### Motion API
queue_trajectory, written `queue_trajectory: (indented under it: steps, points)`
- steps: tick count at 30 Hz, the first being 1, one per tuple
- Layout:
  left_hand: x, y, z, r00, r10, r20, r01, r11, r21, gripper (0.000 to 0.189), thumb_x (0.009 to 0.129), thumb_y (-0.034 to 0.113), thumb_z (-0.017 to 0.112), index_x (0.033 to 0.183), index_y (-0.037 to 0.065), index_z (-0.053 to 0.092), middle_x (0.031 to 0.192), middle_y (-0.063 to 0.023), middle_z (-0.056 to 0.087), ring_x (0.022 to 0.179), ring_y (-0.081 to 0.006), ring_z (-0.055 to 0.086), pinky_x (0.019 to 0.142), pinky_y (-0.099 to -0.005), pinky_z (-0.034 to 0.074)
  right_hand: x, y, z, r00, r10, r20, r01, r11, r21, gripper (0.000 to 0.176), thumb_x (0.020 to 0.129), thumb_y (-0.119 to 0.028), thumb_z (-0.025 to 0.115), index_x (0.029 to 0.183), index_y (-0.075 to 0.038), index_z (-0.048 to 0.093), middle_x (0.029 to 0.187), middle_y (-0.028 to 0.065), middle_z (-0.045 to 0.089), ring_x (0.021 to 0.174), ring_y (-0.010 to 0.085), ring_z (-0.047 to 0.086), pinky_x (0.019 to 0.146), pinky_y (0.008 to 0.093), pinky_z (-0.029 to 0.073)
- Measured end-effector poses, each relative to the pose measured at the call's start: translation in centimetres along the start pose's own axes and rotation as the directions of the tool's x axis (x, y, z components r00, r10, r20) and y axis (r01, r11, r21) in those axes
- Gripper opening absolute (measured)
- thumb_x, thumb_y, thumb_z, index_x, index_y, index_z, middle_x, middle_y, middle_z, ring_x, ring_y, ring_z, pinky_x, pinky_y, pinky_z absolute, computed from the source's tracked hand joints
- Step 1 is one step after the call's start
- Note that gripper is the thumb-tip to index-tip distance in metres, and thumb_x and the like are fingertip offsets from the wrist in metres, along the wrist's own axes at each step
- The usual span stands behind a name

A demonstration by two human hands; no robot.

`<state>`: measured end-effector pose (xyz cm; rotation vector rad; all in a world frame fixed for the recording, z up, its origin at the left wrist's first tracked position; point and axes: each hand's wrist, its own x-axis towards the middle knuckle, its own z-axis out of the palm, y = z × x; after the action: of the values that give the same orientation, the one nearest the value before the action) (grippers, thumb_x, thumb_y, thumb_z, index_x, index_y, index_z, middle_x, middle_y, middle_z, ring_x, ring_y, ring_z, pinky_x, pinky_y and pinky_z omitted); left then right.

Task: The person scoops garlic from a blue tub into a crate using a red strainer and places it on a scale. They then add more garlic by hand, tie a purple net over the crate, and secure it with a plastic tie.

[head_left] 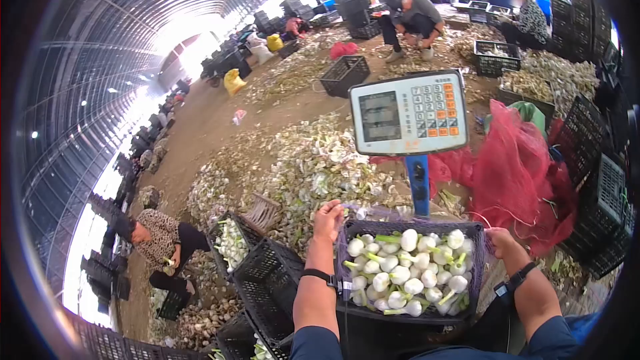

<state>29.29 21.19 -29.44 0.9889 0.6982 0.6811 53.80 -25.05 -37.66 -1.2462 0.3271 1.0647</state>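
A black plastic crate [410, 320] full of white garlic bulbs [400, 273] with short green stems is in front of me. Thin purple mesh netting [380, 213] lines its edges and stretches along the far side. At the far left corner my left hand [327, 222] is closed, its fingers pinching the netting. My right hand [503, 243] is closed at the far right corner, on the netting; whether it also grips the crate's rim is hard to see. Just beyond the crate, a scale display [410, 112] with a keypad stands on a blue post [418, 187].
Empty black crates [267, 280] stand at my left, beside a crate of garlic [232, 243]. Red mesh bags [510, 167] lie at the right, near stacked crates [610, 193]. Garlic trimmings [320, 160] cover the ground ahead. People work crouched at the left [163, 247] and ahead [413, 17].
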Motion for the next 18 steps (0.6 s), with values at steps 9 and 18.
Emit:
queue_trajectory:
  steps: [9, 18]
  points:
    - [-9.1, 1.8, -2.9, 0.904, -0.001, 0.427, -0.127, 0.954, 0.270, 0.009, 0.091, 0.004, 0.064, 0.100, 0.004, 0.063, 0.088, -0.0048, 0.063, 0.077, -0.0150, 0.057, 0.070, -0.0298, 0.047, -0.1, -2.1, 1.2, 0.793, -0.609, -0.001, 0.608, 0.791, -0.069, 0.019, 0.094, -0.017, 0.059, 0.077, -0.014, 0.053, 0.064, -0.0079, 0.045, 0.052, 0.0037, 0.040, 0.047, 0.0222, 0.032]
    - [-13.9, 3.3, -7.5, 0.964, -0.011, 0.265, -0.098, 0.914, 0.394, 0.019, 0.091, 0.010, 0.066, 0.108, 0.002, 0.062, 0.102, -0.0085, 0.065, 0.093, -0.0182, 0.064, 0.082, -0.0316, 0.053, -9.7, -0.9, 4.6, 0.682, -0.494, 0.539, 0.728, 0.533, -0.432, 0.014, 0.089, -0.009, 0.065, 0.078, -0.007, 0.057, 0.068, -0.0043, 0.049, 0.059, 0.0068, 0.043, 0.056, 0.0223, 0.036]
